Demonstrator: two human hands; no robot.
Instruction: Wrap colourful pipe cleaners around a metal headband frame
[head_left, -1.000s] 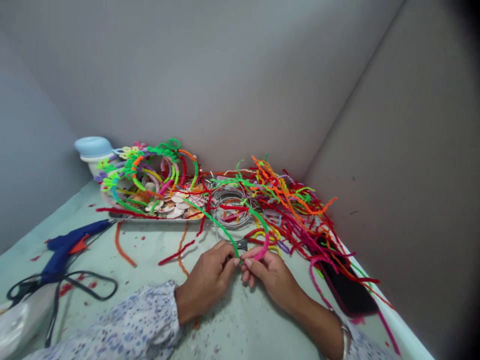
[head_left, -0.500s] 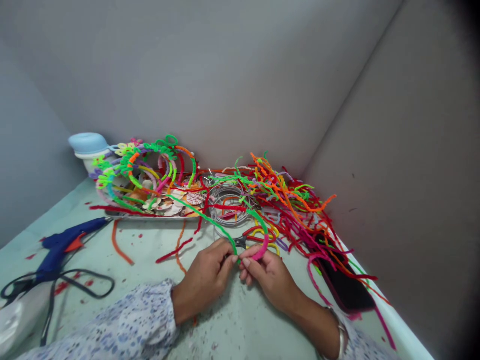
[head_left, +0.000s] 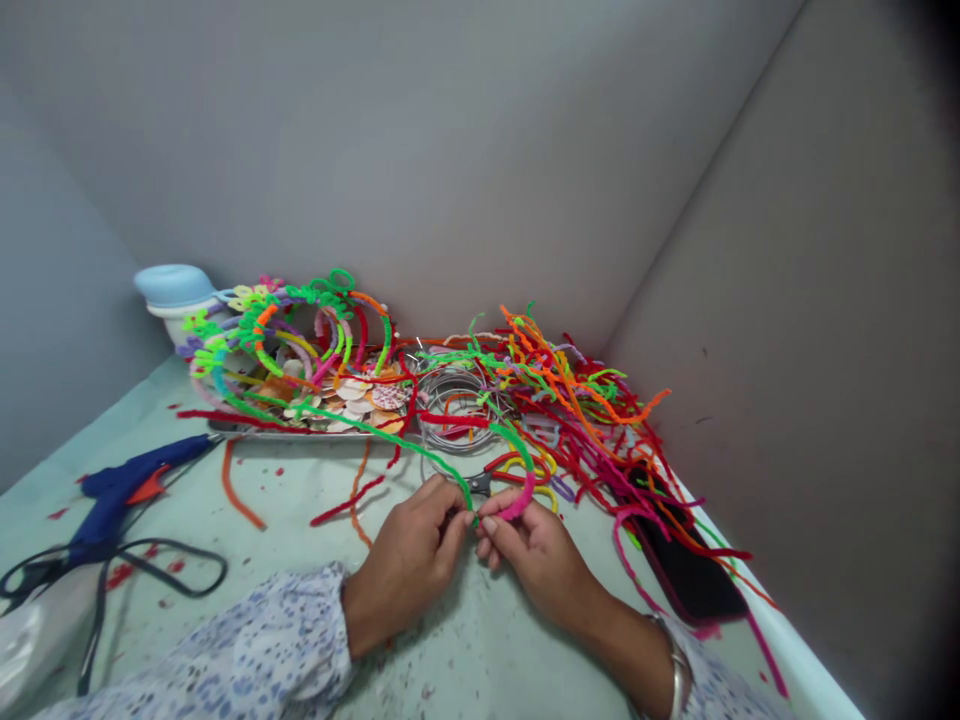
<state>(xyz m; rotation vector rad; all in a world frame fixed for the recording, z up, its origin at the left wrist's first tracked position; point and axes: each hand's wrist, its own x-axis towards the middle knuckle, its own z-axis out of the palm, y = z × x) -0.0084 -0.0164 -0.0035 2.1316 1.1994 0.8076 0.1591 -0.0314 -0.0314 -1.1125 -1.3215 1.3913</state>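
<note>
In the middle of the head view, my left hand point(head_left: 411, 562) pinches a long green pipe cleaner point(head_left: 390, 437) between thumb and finger. Its free length stretches up and left, across the front of the tray. My right hand point(head_left: 534, 560), closed, grips a curved hoop point(head_left: 529, 470) wrapped in pink and green pipe cleaner, with a red stretch at its far end. The fingertips of both hands nearly meet where green joins pink; the exact join is mostly hidden by the fingers. Just behind the hands lie scissors point(head_left: 517, 468) with red and yellow handles.
Finished pipe-cleaner hoops point(head_left: 300, 300) rest over a metal tray point(head_left: 330, 437) of shells. A wire coil point(head_left: 457, 440) lies beside a heap of pipe cleaners point(head_left: 577, 390). A blue glue gun point(head_left: 112, 500) is at left, a black phone point(head_left: 697, 575) at right, a blue-lidded container point(head_left: 176, 290) behind.
The free end of the green pipe cleaner has swung left and slightly down over the tray. Both hands stay in nearly the same place, still pinching.
</note>
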